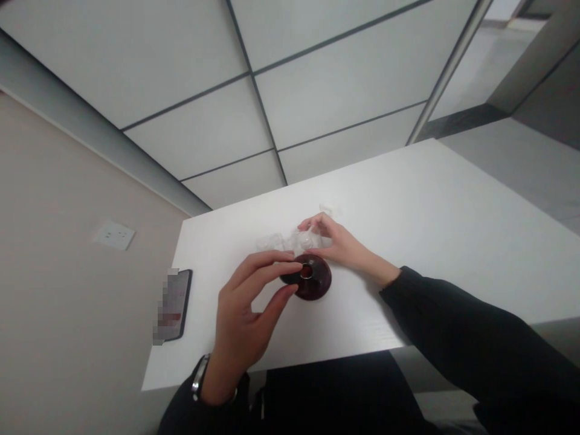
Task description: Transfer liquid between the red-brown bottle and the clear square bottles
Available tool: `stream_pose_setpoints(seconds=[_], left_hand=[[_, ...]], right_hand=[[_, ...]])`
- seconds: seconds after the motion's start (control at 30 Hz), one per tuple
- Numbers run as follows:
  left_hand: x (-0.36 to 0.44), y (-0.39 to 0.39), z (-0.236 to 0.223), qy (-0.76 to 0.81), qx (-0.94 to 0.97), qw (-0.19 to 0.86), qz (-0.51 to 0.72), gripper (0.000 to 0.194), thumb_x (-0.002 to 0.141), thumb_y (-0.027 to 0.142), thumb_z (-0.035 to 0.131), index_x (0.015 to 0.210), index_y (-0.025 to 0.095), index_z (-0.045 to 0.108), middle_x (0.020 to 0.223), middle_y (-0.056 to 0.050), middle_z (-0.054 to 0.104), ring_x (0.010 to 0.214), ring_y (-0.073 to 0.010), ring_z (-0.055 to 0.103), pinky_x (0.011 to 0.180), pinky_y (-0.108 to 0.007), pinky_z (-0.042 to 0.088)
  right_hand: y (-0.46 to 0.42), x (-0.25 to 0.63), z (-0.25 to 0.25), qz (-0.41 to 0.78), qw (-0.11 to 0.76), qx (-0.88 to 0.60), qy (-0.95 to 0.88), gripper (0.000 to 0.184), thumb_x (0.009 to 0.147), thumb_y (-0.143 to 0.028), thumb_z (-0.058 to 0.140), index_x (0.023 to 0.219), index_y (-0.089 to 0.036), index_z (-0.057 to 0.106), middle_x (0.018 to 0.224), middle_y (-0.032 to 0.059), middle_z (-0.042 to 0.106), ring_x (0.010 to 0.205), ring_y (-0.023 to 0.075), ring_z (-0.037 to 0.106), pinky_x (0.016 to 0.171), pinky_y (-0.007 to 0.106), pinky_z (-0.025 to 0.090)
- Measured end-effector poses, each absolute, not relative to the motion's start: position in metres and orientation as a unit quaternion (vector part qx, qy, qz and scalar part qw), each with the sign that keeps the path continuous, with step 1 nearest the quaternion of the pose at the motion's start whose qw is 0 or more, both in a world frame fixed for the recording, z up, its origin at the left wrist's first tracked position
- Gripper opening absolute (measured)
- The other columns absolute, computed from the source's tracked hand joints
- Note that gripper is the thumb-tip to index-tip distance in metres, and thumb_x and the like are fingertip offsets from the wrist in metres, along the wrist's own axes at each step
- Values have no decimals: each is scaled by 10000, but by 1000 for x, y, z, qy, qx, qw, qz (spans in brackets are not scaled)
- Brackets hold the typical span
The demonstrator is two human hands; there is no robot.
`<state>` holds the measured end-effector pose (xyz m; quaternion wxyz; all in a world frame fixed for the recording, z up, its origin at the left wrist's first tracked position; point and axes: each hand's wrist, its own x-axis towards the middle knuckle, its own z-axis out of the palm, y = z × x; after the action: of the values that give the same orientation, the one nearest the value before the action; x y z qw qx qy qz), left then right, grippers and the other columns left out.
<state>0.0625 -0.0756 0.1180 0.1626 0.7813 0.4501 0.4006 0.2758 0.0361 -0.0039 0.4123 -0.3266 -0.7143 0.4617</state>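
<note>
Nearest us, our left hand (pixel 247 308) reaches toward 1 o'clock, its fingers (pixel 267 266) curved over the dark red disc (pixel 317 284) and hiding its left edge. Whether they grip it, we cannot tell. A metal-ringed hole marks the disc's centre. Our right hand (pixel 339 244) comes in from 3 o'clock, fingers half-curled at clear plastic pieces (pixel 272 243), whose outlines nearly vanish against the white table (pixel 408 199), so any hold is unclear. Farther off at 9 o'clock lies a pixelated phone (pixel 176 305), then a wall socket (pixel 113 235).
</note>
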Motion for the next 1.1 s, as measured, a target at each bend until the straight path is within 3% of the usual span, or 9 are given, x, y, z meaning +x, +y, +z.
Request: stream_pose_setpoints(seconds=[0.13, 0.33, 0.47, 0.6, 0.67, 0.8, 0.9, 1.0, 1.1], left_hand=[[75, -72, 96, 441, 776, 197, 406, 270, 986, 150, 710, 1212, 293, 748, 1225, -15, 796, 1133, -167, 764, 1023, -324, 646], [71, -75, 68, 464, 741, 222, 433, 258, 978, 159, 725, 1196, 295, 746, 1232, -5, 803, 1157, -165, 759, 1049, -322, 621], [70, -72, 72, 456, 761, 191, 420, 282, 938, 184, 785, 1201, 273, 740, 1194, -20, 793, 1125, -171, 753, 1014, -306, 616], [67, -69, 77, 435, 763, 226, 421, 212, 1030, 127, 616, 1116, 273, 743, 1246, -23, 750, 1189, -145, 713, 1070, -292, 568], [67, -68, 75, 437, 738, 271, 437, 186, 1031, 179, 637, 1177, 274, 700, 1274, -36, 724, 1226, -160, 695, 1095, -311, 556], [69, -64, 63, 444, 703, 310, 461, 426, 884, 285, 863, 1256, 273, 656, 1258, -45, 715, 1226, -192, 695, 1099, -318, 556], [69, -65, 55, 426, 691, 348, 469, 260, 989, 264, 743, 1239, 261, 673, 1246, -58, 738, 1262, -196, 699, 1106, -325, 554], [72, -67, 48, 404, 670, 377, 496, 299, 1091, 290, 570, 1384, 270, 629, 1315, -77, 738, 1300, -182, 688, 1137, -337, 537], [82, -67, 43, 381, 648, 396, 527, 362, 1034, 412, 679, 1363, 270, 619, 1352, -79, 729, 1299, -193, 689, 1114, -332, 553]], right_hand=[[39, 277, -5, 475, 392, -290, -733, 408, 881, -436, 767, 1230, -261, 648, 1475, 107, 643, 1414, 239, 595, 1261, 539, 400], [38, 275, -9, 498, 400, -276, -718, 341, 888, -379, 761, 1142, -247, 575, 1408, 101, 688, 1362, 226, 636, 1209, 523, 451], [39, 273, -12, 503, 403, -266, -717, 399, 883, -411, 770, 1210, -258, 600, 1412, 98, 681, 1374, 233, 624, 1235, 521, 428], [41, 273, -14, 505, 404, -262, -716, 384, 885, -427, 775, 1178, -256, 595, 1416, 100, 681, 1380, 245, 624, 1234, 537, 434], [41, 273, -16, 505, 405, -265, -714, 393, 891, -433, 775, 1183, -256, 582, 1421, 104, 676, 1380, 244, 622, 1227, 539, 444], [42, 272, -20, 501, 405, -260, -719, 416, 880, -428, 792, 1219, -267, 612, 1441, 97, 662, 1395, 238, 606, 1268, 530, 405], [41, 271, -22, 504, 414, -262, -712, 380, 900, -426, 774, 1175, -256, 575, 1415, 106, 665, 1373, 233, 622, 1229, 523, 451], [42, 270, -23, 501, 419, -260, -711, 410, 911, -433, 766, 1222, -252, 570, 1425, 116, 653, 1384, 230, 613, 1226, 523, 451], [44, 271, -23, 496, 411, -242, -726, 384, 921, -456, 755, 1224, -257, 630, 1457, 102, 645, 1412, 226, 591, 1268, 518, 405]])
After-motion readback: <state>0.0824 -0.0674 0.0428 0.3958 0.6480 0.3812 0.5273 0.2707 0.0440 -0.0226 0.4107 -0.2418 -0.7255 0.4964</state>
